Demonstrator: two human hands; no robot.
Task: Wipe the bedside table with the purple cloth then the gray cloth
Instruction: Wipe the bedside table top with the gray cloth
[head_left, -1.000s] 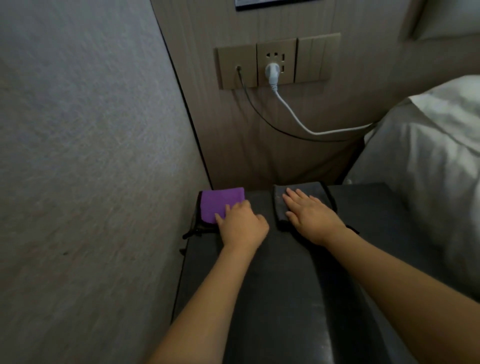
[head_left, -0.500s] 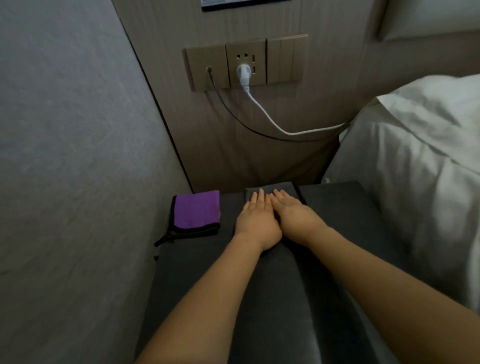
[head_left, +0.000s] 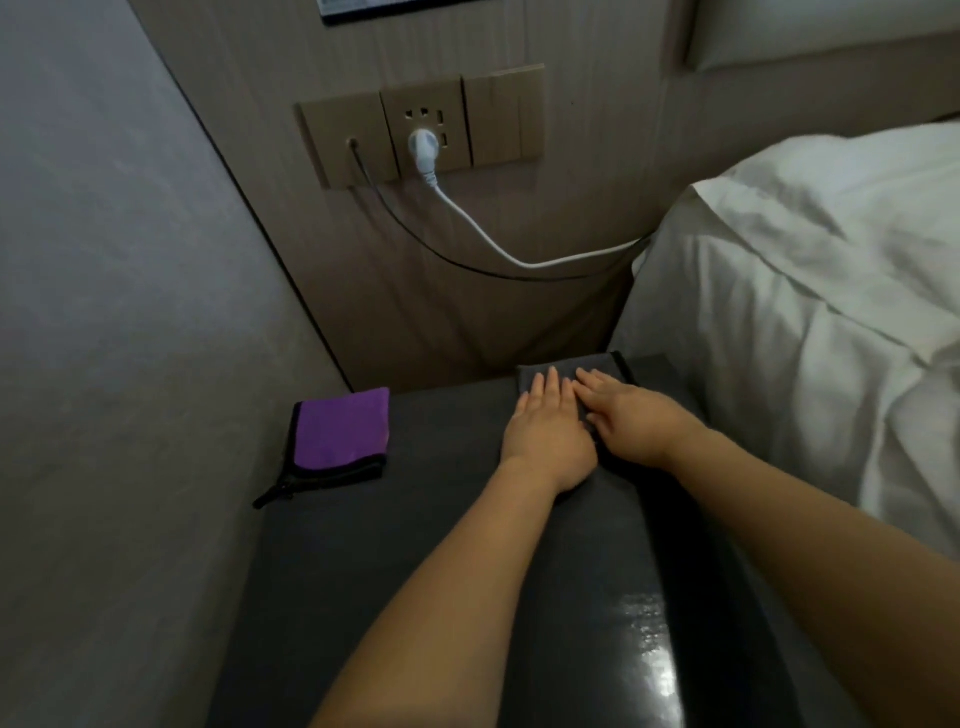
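Observation:
The dark bedside table (head_left: 426, 571) fills the lower middle of the view. A folded purple cloth (head_left: 343, 428) lies on a black zip pouch at the table's back left corner, with no hand near it. At the back middle lies a folded gray cloth (head_left: 571, 368), mostly covered by both hands. My left hand (head_left: 545, 434) presses flat on its left part, fingers straight. My right hand (head_left: 631, 421) lies flat beside it on the cloth's right part, the fingers of the two hands touching.
A wood panel behind the table carries a socket plate (head_left: 423, 124) with a white plug and cable (head_left: 483, 234) and a dark cable running right. A gray wall (head_left: 114, 312) closes the left side. A white bed (head_left: 810, 312) borders the right.
My left hand left the purple cloth a second ago and joined the right hand on the gray cloth. Since half a second ago both hands rest there almost unmoved; the view shifted slightly.

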